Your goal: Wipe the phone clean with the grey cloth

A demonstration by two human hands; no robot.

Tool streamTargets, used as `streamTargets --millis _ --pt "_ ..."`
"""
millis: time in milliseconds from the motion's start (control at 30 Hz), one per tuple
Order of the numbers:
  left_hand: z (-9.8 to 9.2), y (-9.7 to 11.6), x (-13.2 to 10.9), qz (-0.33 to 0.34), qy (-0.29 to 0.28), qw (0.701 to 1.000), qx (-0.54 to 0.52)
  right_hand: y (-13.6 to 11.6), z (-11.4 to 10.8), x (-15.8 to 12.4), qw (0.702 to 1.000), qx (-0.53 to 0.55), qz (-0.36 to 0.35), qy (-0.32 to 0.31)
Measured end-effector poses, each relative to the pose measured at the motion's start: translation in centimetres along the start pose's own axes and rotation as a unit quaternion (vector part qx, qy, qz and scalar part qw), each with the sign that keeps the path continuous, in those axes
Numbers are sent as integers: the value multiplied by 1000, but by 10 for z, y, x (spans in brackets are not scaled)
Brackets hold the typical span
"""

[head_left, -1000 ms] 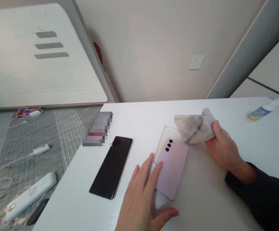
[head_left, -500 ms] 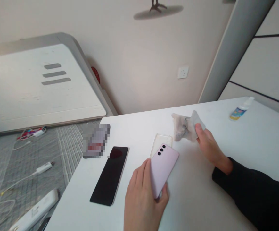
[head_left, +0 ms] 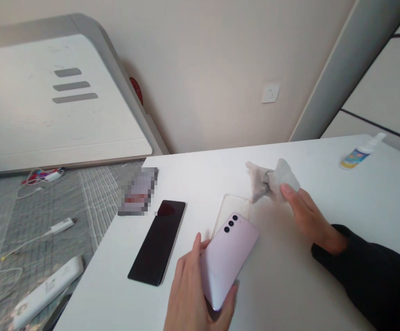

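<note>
A pale pink smartphone (head_left: 230, 257), its back with three camera lenses facing up, is held by its edges in my left hand (head_left: 193, 289). Partly hidden beneath its upper end is a clear phone case (head_left: 232, 204), lying on the white table (head_left: 275, 285). My right hand (head_left: 306, 214) pinches a crumpled whitish wipe (head_left: 270, 179) between thumb and fingers, just beyond the case. To the left of my left hand lies a dark phone (head_left: 158, 243), black glossy face up.
A blurred-out flat item (head_left: 138, 191) lies at the table's left edge. A small spray bottle (head_left: 362, 151) is at the back right. Left of the table, a white power bank (head_left: 48, 292) and a cable adapter (head_left: 62, 225) rest on grey fabric. A wall socket (head_left: 270, 93) is behind.
The pink phone has come slightly nearer and lower in my left hand, whose fingers have shifted along its edge. My right hand and the wipe have moved a little right; the view has tilted down.
</note>
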State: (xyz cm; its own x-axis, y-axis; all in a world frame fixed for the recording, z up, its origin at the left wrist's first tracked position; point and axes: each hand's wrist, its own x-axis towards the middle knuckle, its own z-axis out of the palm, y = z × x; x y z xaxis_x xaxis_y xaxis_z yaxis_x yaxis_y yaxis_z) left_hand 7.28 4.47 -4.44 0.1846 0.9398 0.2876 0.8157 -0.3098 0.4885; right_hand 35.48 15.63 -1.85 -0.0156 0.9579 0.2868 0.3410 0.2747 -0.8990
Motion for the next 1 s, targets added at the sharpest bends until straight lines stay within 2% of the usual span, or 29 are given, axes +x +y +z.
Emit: streamTargets --millis 67,133,267,367,433,567,600,667,767,933,1000 --pt "3 0 -1 1 7 1000 21 -1 3 -4 996 -44 -52 -60" --pt "7 1 -2 10 20 999 46 -4 10 -9 977 -111 -124 -135" --pt "12 7 -3 -2 44 997 65 -17 33 -25 897 -252 -241 -271" --pt "10 11 -4 -20 27 998 55 -24 44 -33 841 -259 -307 -362" --pt "7 12 -3 -33 16 998 41 -20 44 -31 826 -254 -332 -378" --pt "1 12 -2 -66 -4 998 0 -8 39 -25 854 -273 -311 -315" --pt "1 11 -2 -70 -11 997 -11 -9 39 -26 862 -261 -300 -316" --pt "1 10 -1 -79 -15 996 -26 -18 43 -31 865 -215 -280 -355" --pt "1 10 -1 -103 -12 994 -45 -30 49 -35 852 -176 -264 -417" --pt "-8 12 -3 -90 -26 992 -78 -15 38 -25 885 -212 -256 -327" --pt "-13 13 -3 -95 -43 990 -95 -8 34 -23 888 -213 -258 -315"
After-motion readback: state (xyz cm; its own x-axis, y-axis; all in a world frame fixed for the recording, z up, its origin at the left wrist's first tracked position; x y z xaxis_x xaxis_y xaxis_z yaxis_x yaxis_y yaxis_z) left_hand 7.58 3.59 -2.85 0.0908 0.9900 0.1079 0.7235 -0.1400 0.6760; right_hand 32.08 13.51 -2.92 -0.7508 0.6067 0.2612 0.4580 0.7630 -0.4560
